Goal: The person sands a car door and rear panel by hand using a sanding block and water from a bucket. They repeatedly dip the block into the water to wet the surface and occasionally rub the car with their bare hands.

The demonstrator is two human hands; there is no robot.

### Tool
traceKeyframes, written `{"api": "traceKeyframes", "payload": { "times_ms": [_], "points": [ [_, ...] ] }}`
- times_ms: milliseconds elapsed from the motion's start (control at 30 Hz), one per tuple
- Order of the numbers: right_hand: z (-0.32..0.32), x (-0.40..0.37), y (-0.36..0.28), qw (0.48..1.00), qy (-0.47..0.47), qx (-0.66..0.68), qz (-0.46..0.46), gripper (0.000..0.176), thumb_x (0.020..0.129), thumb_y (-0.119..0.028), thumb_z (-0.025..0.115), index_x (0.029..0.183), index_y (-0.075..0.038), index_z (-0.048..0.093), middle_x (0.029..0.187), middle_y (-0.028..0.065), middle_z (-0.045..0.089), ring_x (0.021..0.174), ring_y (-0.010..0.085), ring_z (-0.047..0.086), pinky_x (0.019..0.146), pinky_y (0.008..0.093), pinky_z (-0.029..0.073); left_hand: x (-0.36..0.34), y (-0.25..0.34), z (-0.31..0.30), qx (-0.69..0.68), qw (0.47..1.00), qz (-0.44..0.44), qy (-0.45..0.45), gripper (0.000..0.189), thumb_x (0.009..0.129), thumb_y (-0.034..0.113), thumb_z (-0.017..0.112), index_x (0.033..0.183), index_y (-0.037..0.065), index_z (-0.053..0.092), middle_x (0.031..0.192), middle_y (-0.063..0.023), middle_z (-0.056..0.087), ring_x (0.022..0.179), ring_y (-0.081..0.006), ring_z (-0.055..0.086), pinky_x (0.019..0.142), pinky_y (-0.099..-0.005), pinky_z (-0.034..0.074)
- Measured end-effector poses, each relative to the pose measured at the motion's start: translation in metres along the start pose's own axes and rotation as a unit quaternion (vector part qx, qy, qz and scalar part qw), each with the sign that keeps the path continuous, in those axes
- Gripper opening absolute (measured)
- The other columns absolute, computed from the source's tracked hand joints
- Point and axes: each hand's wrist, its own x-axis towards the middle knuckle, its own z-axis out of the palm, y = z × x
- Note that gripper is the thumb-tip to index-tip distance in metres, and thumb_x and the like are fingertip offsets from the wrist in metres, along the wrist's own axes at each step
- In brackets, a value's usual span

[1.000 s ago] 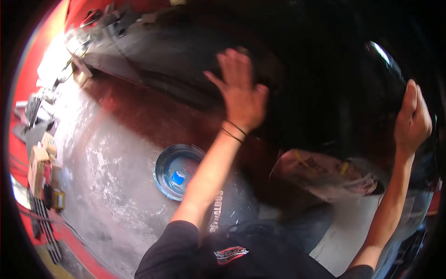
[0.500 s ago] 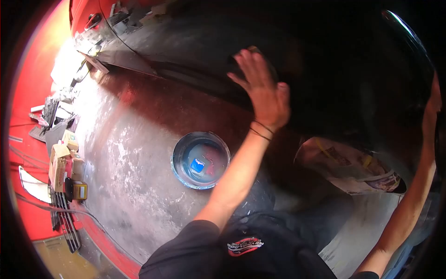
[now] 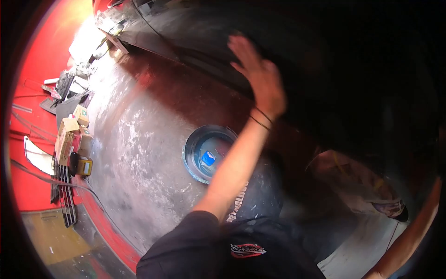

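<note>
My left hand [image 3: 260,76] lies over a dark, glossy car body panel [image 3: 204,51], its fingers stretched out and the thumb side blurred by motion. A dark edge shows around the fingertips, but I cannot make out whether a thin pad lies beneath them. Two thin dark bands circle that wrist. Below the forearm, a round bucket [image 3: 186,158] of water stands on the floor with a blue block-like object [image 3: 208,158] in it. Of my right arm only the forearm [image 3: 413,237] appears at the right edge; its hand is lost in the dark.
Cardboard boxes [image 3: 68,135], a black grille [image 3: 66,200] and loose parts line the red wall [image 3: 35,181] at left. A cable [image 3: 93,191] runs along the floor edge there. A paper-like covered shape [image 3: 344,172] sits under the panel at right.
The view has shifted, so the bucket and boxes appear further right and higher. My left hand has moved up slightly over the panel. My right forearm sits lower and further out of view.
</note>
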Motion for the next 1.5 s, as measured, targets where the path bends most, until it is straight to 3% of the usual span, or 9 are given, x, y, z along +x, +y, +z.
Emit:
{"api": "traceKeyframes", "payload": {
  "times_ms": [233, 300, 367, 433, 733, 900, 1200, 1367, 1500],
  "points": [
    [0.001, 0.001, -0.007, 1.000, 0.007, -0.013, 0.002, 0.061, 0.120, -0.038, 0.048, 0.070, -0.004, 0.048, 0.057, 0.0111, 0.047, 0.047, 0.0266, 0.042, 0.047, 0.0412, 0.033, 0.174, -0.200, -0.064, -0.226, 0.969, -0.064, 0.080, 0.092, 0.118, 0.061, 0.033, 0.176, 0.000, -0.003, 0.187, -0.0126, -0.008, 0.172, -0.0230, -0.004, 0.139, -0.0383, 0.003],
    [-0.002, 0.000, -0.014, 0.999, -0.005, -0.018, 0.031, 0.059, 0.120, -0.037, 0.048, 0.071, -0.004, 0.049, 0.058, 0.0124, 0.048, 0.047, 0.0293, 0.043, 0.048, 0.0426, 0.034, 0.106, -0.130, -0.021, -0.199, 0.971, 0.033, 0.125, 0.093, 0.118, 0.061, 0.032, 0.176, -0.002, -0.006, 0.187, -0.0125, -0.008, 0.172, -0.0236, -0.006, 0.139, -0.0372, 0.004],
    [-0.003, 0.000, -0.016, 0.999, -0.011, -0.018, 0.037, 0.058, 0.120, -0.035, 0.049, 0.072, -0.003, 0.049, 0.058, 0.0134, 0.049, 0.048, 0.0322, 0.045, 0.048, 0.0441, 0.034, 0.019, -0.010, 0.005, -0.107, 0.978, -0.162, 0.078, 0.080, 0.120, 0.053, 0.026, 0.179, 0.009, -0.008, 0.188, -0.0131, -0.011, 0.173, -0.0317, -0.012, 0.135, -0.0607, -0.004],
    [-0.001, -0.003, -0.005, 1.000, -0.008, -0.016, 0.020, 0.056, 0.120, -0.033, 0.049, 0.073, -0.003, 0.050, 0.058, 0.0141, 0.050, 0.049, 0.0351, 0.047, 0.049, 0.0456, 0.035, -0.039, 0.014, 0.024, -0.115, 0.982, -0.142, 0.043, 0.074, 0.121, 0.045, 0.026, 0.180, 0.011, -0.004, 0.188, -0.0114, -0.011, 0.172, -0.0333, -0.014, 0.130, -0.0693, -0.006],
    [0.000, -0.051, 0.076, 0.990, -0.049, -0.074, 0.105, 0.036, 0.119, -0.039, 0.050, 0.114, -0.008, 0.068, 0.109, 0.0088, 0.067, 0.102, 0.0280, 0.062, 0.089, 0.0381, 0.048, 0.097, -0.163, -0.033, -0.142, 0.961, -0.180, 0.157, 0.070, 0.122, 0.040, 0.026, 0.179, 0.006, 0.004, 0.188, -0.0143, -0.003, 0.173, -0.0362, -0.007, 0.127, -0.0785, -0.004],
    [0.001, -0.069, 0.117, 0.980, -0.073, -0.089, 0.161, 0.047, 0.119, -0.043, 0.050, 0.139, -0.012, 0.079, 0.140, 0.0048, 0.078, 0.134, 0.0223, 0.071, 0.114, 0.0329, 0.055, -0.064, -0.005, 0.034, -0.030, 0.970, -0.240, 0.038, 0.074, 0.115, 0.027, 0.037, 0.178, 0.000, 0.008, 0.187, -0.0215, 0.002, 0.173, -0.0410, -0.001, 0.130, -0.0750, 0.001],
    [0.003, -0.057, 0.120, 0.973, -0.060, -0.110, 0.194, 0.048, 0.119, -0.043, 0.050, 0.141, -0.010, 0.077, 0.144, 0.0068, 0.075, 0.136, 0.0225, 0.070, 0.117, 0.0322, 0.054, 0.038, -0.134, -0.037, -0.088, 0.961, -0.244, 0.101, 0.069, 0.121, 0.038, 0.026, 0.179, 0.006, 0.006, 0.188, -0.0160, 0.002, 0.173, -0.0363, -0.002, 0.131, -0.0720, -0.005],
    [0.004, -0.057, 0.129, 0.978, -0.054, -0.079, 0.185, 0.050, 0.119, -0.042, 0.050, 0.141, -0.005, 0.075, 0.146, 0.0111, 0.073, 0.138, 0.0245, 0.069, 0.119, 0.0330, 0.053, -0.100, 0.005, 0.034, -0.123, 0.951, -0.281, 0.038, 0.078, 0.114, 0.027, 0.041, 0.178, 0.000, 0.006, 0.186, -0.0239, -0.001, 0.172, -0.0429, -0.001, 0.128, -0.0784, 0.001],
    [-0.002, -0.054, 0.131, 0.984, -0.058, -0.068, 0.154, 0.050, 0.119, -0.041, 0.050, 0.142, -0.004, 0.075, 0.147, 0.0131, 0.073, 0.139, 0.0255, 0.068, 0.119, 0.0336, 0.053, -0.075, -0.039, 0.026, -0.056, 0.948, -0.309, 0.045, 0.073, 0.117, 0.028, 0.034, 0.178, 0.001, 0.004, 0.186, -0.0214, -0.004, 0.172, -0.0421, -0.004, 0.127, -0.0794, 0.002]
  ]
}}
